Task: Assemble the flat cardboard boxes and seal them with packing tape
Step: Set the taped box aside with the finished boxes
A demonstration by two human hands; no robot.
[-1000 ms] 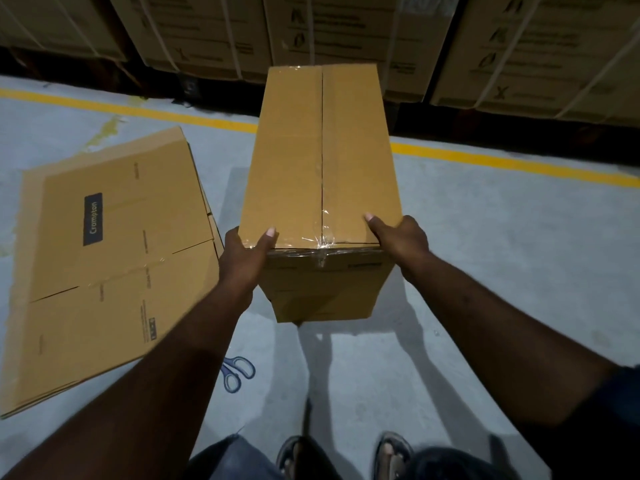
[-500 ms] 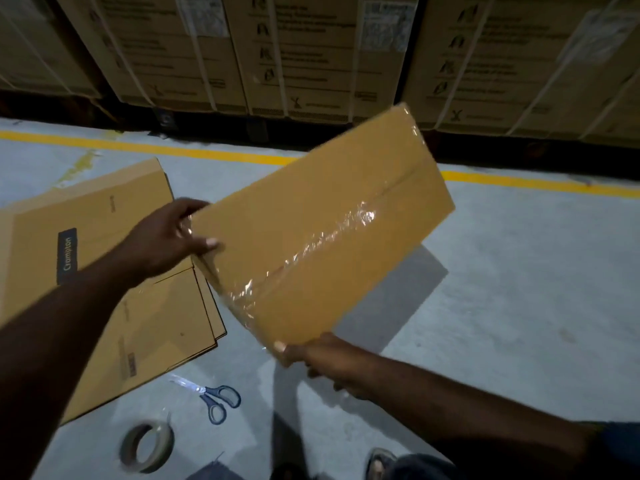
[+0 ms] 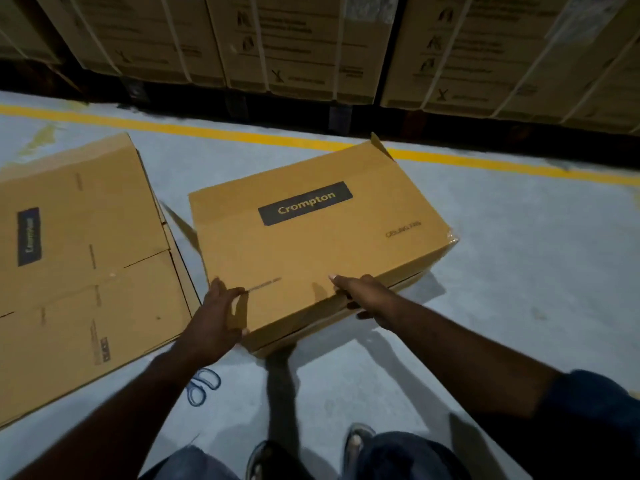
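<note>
- The box (image 3: 311, 244) lies label-up on the floor, just right of the flat stack (image 3: 79, 265).
- Both hands clasp its near edge — left hand (image 3: 214, 323) nearer the stack, right hand (image 3: 363, 296) farther from it.
- A flap (image 3: 381, 147) looks loose: stand that end up, clear of the stack.

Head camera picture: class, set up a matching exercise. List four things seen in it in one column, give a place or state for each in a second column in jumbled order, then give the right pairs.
Things
1. assembled box
2. flat cardboard boxes
3. scissors
4. yellow line

Places or states
A. blue-handled, partly hidden by the left forearm
B. painted across the floor in front of the strapped cartons
C. gripped at its near edge by the left hand and right hand
D. lying unfolded at the left

Pairs: 1-C, 2-D, 3-A, 4-B
</note>
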